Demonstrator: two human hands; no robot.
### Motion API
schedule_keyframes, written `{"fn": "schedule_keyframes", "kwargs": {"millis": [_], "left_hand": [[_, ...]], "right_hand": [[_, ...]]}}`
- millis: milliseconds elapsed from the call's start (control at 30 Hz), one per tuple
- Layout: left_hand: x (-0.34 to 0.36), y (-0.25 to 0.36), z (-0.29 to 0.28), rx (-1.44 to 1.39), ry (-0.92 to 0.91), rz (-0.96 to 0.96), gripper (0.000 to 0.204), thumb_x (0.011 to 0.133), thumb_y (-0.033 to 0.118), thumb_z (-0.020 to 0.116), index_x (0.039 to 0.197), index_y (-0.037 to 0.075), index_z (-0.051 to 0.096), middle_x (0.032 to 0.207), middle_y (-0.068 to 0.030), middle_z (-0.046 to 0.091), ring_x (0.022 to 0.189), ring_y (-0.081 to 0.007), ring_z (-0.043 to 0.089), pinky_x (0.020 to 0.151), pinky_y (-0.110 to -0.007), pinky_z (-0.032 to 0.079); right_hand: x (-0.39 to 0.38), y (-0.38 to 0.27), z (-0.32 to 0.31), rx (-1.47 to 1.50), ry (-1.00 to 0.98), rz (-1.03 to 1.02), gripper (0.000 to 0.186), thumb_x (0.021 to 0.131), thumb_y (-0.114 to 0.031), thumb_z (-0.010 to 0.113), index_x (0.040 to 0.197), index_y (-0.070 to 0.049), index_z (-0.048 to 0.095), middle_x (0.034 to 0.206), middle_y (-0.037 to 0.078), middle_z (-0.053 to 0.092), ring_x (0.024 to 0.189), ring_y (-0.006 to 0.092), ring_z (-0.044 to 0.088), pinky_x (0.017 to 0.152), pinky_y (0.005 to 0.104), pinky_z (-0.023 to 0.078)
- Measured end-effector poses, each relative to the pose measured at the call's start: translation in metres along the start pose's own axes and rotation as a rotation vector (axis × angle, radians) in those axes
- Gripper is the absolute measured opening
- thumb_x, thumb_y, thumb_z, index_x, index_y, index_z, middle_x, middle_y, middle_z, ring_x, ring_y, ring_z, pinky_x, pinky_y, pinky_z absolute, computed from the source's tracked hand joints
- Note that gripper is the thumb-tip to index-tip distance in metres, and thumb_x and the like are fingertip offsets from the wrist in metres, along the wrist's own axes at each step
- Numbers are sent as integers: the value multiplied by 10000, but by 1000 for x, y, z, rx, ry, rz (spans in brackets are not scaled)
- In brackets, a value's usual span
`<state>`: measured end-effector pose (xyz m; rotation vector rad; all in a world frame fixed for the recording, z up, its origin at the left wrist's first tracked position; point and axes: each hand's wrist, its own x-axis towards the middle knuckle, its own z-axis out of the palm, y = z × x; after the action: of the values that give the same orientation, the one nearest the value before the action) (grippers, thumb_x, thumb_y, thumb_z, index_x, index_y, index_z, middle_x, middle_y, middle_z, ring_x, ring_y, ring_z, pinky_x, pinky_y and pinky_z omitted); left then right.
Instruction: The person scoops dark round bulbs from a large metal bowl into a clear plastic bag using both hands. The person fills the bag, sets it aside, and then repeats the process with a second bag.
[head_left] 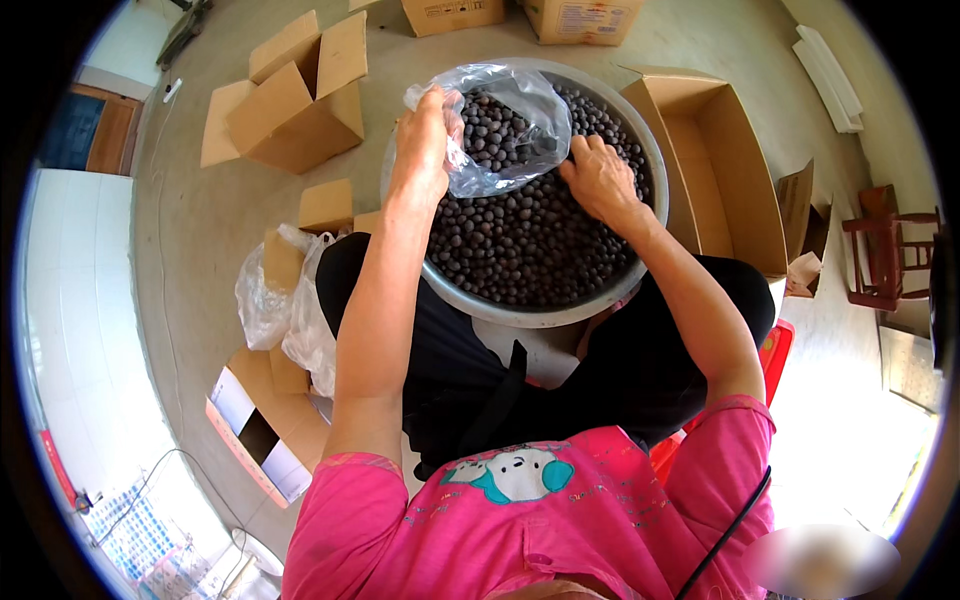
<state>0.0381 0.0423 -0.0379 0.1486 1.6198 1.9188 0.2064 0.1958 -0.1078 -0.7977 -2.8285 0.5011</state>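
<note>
In the one wide metal basin, one clear plastic bag sits among dark round balls, too many to count; its underside is hidden. The left hand clasps the bag's left side, fingers partly behind plastic. The right hand curls at its right edge; whether it pinches anything I cannot tell. Two cardboard boxes beyond are cut off by the view's upper edge.

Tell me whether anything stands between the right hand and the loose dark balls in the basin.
Nothing visible does: the right hand is over the loose dark balls in the basin, with the clear bag to its left.
</note>
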Motion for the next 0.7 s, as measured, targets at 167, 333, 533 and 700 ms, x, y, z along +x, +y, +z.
{"fn": "schedule_keyframes", "kwargs": {"millis": [167, 333, 533, 700], "left_hand": [[1, -1, 3, -13, 8, -9, 376, 982, 320, 464, 1061, -28, 583, 585, 20, 447, 481, -76, 400, 421, -233, 295], [2, -1, 3, -5, 10, -11, 381, 989, 329, 458, 1059, -24, 584, 587, 23, 445, 483, -75, 397, 421, -230, 293], [4, -3, 4, 0, 1, -17, 388, 994, 335, 447, 1062, -21, 585, 583, 21, 446, 470, -76, 384, 420, -232, 293], [3, -2, 2, 3, 1, -19, 389, 995, 334, 444, 1063, -23, 584, 580, 18, 451, 466, -78, 383, 420, -234, 294]], "right_hand": [[-10, -12, 10, 61, 44, -63, 364, 909, -343, 564, 1053, -11, 535, 1045, 196, 579, 962, 383, 605, 792, 478, 522], [-18, -21, 12, 119, 75, -92, 351, 928, -340, 533, 1071, -20, 518, 963, 197, 609, 842, 402, 640, 727, 486, 533], [-19, -28, 11, 245, 4, -74, 295, 946, -292, 508, 1055, -18, 513, 879, 234, 659, 772, 406, 648, 678, 493, 523], [-13, -22, 17, 211, 9, -83, 272, 941, -290, 515, 1025, -32, 524, 773, 215, 664, 740, 406, 647, 674, 502, 517]]}}
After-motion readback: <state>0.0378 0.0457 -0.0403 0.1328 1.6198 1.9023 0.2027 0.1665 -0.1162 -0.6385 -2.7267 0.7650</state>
